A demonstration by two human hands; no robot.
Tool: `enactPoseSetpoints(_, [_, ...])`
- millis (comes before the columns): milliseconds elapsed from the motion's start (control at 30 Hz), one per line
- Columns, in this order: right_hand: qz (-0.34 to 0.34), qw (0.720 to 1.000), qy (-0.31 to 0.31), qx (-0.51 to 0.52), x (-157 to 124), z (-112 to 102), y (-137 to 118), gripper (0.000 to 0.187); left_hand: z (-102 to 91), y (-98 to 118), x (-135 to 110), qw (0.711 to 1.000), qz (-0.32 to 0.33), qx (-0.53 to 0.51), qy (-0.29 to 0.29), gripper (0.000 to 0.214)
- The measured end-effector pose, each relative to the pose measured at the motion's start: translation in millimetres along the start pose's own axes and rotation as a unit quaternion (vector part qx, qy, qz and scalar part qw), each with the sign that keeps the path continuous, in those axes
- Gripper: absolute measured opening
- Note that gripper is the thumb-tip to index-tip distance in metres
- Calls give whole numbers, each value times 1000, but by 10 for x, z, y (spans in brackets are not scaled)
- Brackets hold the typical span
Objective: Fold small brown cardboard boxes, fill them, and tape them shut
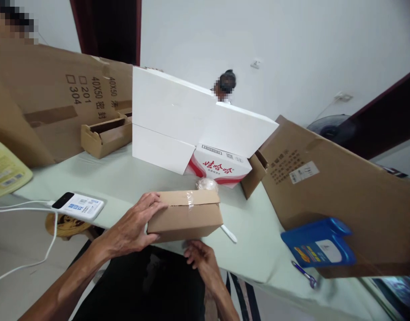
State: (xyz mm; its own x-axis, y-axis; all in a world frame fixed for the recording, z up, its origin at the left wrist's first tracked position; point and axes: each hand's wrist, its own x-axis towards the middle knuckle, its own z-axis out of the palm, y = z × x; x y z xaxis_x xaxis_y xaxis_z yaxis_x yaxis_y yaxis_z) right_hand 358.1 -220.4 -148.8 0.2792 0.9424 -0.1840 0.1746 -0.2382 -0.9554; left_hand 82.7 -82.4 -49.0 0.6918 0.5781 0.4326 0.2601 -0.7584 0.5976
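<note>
A small brown cardboard box (186, 220) sits near the table's front edge, a strip of clear tape over its top seam. My left hand (138, 225) grips its left end, thumb low and fingers on the top. Just below the front of the box is my right hand (200, 258), its fingers curled together; whatever they may hold is hidden. Behind the box a roll of clear tape (207, 183) is partly covered by it. A thin white stick-like tool (229, 233) lies at its right, one end hidden.
White panels (171, 104) and large cardboard sheets (338, 196) stand around the table (254, 249). A red-and-white carton (221, 165), open cardboard tray (106, 136), blue bottle (320, 243), purple pen-like item (304, 273), and cabled white device (79, 205) surround the work area. A person (226, 82) is beyond.
</note>
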Motion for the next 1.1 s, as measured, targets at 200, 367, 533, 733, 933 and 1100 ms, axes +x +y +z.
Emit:
enactPoseSetpoints(200, [-132,942,296,-85,-157,-463,-430,48,-46,34,-38,1000,-8,-8,-29,68])
enactPoseSetpoints(367, [-286,901,282,-166,-231,-432,-790,32,-128,86,-36,999,-6,-6,-49,62])
enactPoseSetpoints(533, [-277,916,216,-196,-56,-487,-562,32,-135,51,-57,999,-46,-13,-22,56])
enactPoseSetpoints(733, [-149,856,242,-432,332,-994,169,31,-48,8,-124,999,-41,4,-15,56])
enactPoseSetpoints(933, [-95,855,228,-456,538,-1166,390,13,54,17,-175,997,-82,1,9,52])
enactPoseSetpoints(1100, [-100,864,253,-423,603,-1169,298,33,80,43,-181,996,-88,3,14,52])
